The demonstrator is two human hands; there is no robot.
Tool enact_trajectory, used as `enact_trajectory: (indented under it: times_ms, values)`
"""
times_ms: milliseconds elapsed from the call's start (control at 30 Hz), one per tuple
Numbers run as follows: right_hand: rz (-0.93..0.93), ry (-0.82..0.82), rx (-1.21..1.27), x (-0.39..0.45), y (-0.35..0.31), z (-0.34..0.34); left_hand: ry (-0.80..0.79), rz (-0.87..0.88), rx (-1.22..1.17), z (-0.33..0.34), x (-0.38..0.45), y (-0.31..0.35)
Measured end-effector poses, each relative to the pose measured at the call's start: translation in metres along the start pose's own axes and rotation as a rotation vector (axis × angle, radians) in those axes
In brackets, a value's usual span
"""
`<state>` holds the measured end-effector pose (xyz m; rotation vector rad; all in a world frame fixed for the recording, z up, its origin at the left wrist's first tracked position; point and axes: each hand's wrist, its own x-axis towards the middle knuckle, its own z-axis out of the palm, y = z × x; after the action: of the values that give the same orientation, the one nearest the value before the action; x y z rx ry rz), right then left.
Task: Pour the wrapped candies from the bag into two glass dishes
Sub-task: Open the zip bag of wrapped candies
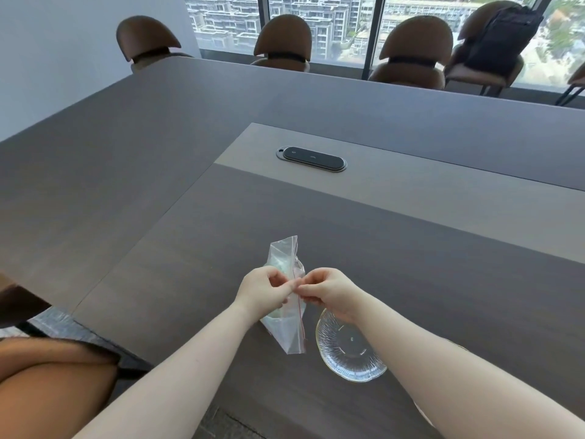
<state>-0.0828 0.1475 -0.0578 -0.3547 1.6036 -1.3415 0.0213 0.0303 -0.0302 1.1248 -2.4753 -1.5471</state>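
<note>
The conference table [158,185] carries the work at its near edge. One ribbed glass dish [348,350] sits near and right, empty; a second dish is barely visible behind the right forearm. The zip-seal bag [286,327] is held just left of that dish, its long axis running near to far, with the red seal line along its right edge. Pale contents show inside; individual candies cannot be made out. The left hand [262,293] and right hand [332,291] each pinch the seal at mid-length, fingertips almost meeting.

Step in hand, by judgement: opening the seal. The next move calls for parting the two lips, then tipping the opened edge toward the dish.
</note>
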Motion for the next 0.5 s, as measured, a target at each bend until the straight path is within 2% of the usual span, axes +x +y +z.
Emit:
enact_trajectory:
  times_ms: [133, 500]
  values:
    - [-0.057, -0.003, -0.052, -0.003, -0.005, 0.004, 0.005, -0.052, -0.169, 0.001, -0.003, 0.004]
    - [-0.145, 0.051, -0.142, -0.003, -0.008, 0.019, -0.007, -0.097, -0.349, -0.003, -0.003, 0.005]
